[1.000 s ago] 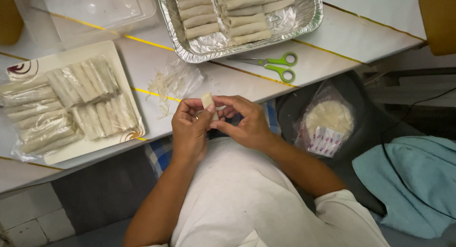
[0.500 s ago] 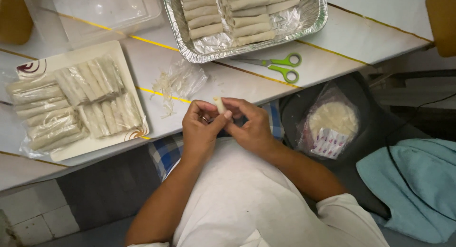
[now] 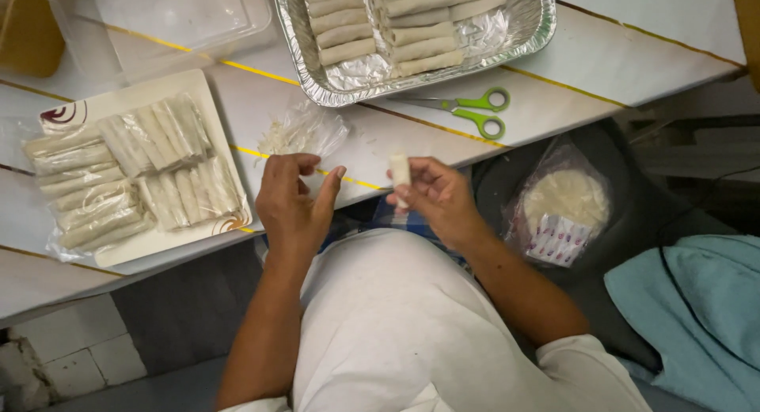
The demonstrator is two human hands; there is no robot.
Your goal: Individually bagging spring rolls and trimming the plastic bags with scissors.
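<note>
Head view: right hand pinches a small roll upright between thumb and fingertips. Left hand holds nothing, fingers loosely spread, just left of the roll, apart from it. Crumpled plastic just beyond the left fingertips. Scissors and foil tray beyond the right fingers; plate of wrapped rolls far left.

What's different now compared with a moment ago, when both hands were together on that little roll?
The hands have parted. The left hand has let go and moved off to the left, fingers open, near the clear plastic bag. The right hand alone now holds the small roll upright. The foil tray, green scissors and white plate of rolls lie as before.
</note>
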